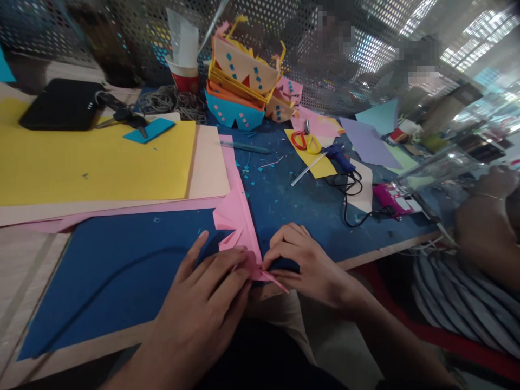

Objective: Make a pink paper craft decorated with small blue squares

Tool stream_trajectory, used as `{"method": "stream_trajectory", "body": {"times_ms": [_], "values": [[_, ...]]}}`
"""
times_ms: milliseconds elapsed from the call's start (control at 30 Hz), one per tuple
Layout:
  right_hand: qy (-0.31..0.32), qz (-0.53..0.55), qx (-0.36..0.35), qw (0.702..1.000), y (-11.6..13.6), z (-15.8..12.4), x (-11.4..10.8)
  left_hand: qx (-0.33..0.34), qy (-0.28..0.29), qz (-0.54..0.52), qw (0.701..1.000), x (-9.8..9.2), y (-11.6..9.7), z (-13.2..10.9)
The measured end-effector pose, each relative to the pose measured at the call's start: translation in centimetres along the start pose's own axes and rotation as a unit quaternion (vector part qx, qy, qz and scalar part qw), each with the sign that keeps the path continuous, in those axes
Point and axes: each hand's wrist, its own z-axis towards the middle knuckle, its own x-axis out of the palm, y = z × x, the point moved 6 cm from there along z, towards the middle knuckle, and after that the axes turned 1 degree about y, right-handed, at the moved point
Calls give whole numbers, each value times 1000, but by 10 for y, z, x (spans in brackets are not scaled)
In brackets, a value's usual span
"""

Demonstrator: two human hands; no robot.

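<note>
A folded piece of pink paper with pointed cut-outs along its left side lies near the front edge of the blue tabletop. My left hand rests on its near end, fingers stretched out and thumb held apart. From the right, my right hand pinches the folded edge of the same paper between thumb and fingertips. A narrow pink point sticks out between the hands past the table edge. Part of the paper is hidden under my left fingers.
Yellow sheets, a black case and keys lie left. Decorated paper baskets stand behind. To the right are scissors, a glue gun with its cord, a pink box and another person's arm.
</note>
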Motion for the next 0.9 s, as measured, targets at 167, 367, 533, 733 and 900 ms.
{"method": "stream_trajectory", "body": {"times_ms": [167, 367, 533, 733, 900], "values": [[-1, -1, 6, 1000, 2, 1, 0, -4, 14, -7, 1000, -1, 0, 1], [-8, -2, 17, 1000, 5, 2, -1, -13, 4, -22, 1000, -3, 0, 4], [-10, -31, 22, 999, 6, 3, 2, -36, -6, -30, 999, -3, 0, 5], [-25, -39, 43, 998, 8, 3, 4, -56, -4, -24, 998, -1, 0, 8], [-34, -48, 66, 996, 10, 3, 7, -64, -9, -18, 998, 0, 0, 11]]}}
